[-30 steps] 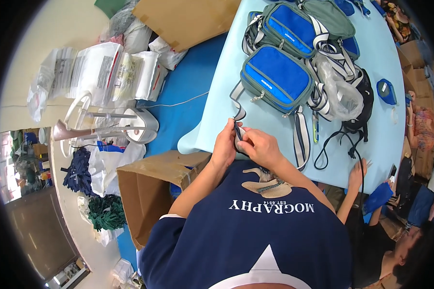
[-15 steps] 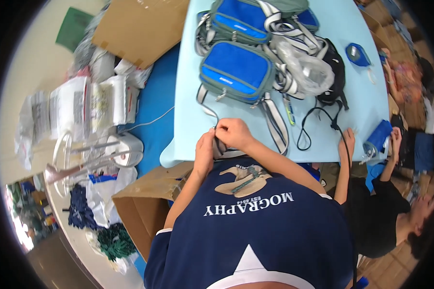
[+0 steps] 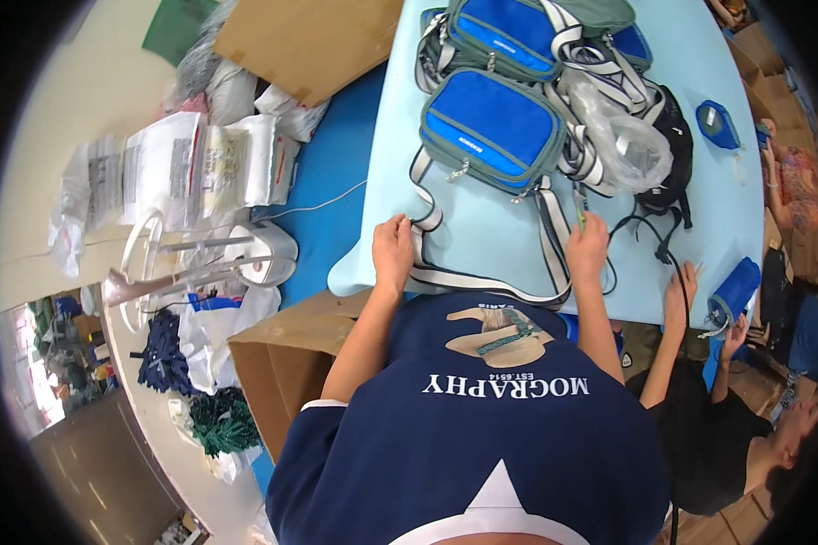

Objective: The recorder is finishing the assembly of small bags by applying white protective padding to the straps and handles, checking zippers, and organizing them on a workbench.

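Now the hands have parted: left hand (image 3: 393, 250) at nine o'clock and right hand (image 3: 587, 247) at three each pinch the striped grey-and-white webbing strap (image 3: 482, 282), stretched below the blue-and-grey fabric pouch bag (image 3: 493, 130) at twelve on the pale blue table (image 3: 482, 232)

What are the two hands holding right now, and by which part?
Both hold the striped shoulder strap of the nearest blue bag. The left hand grips it near the table edge, the right hand farther along; the right also seems to pinch a thin green stick.
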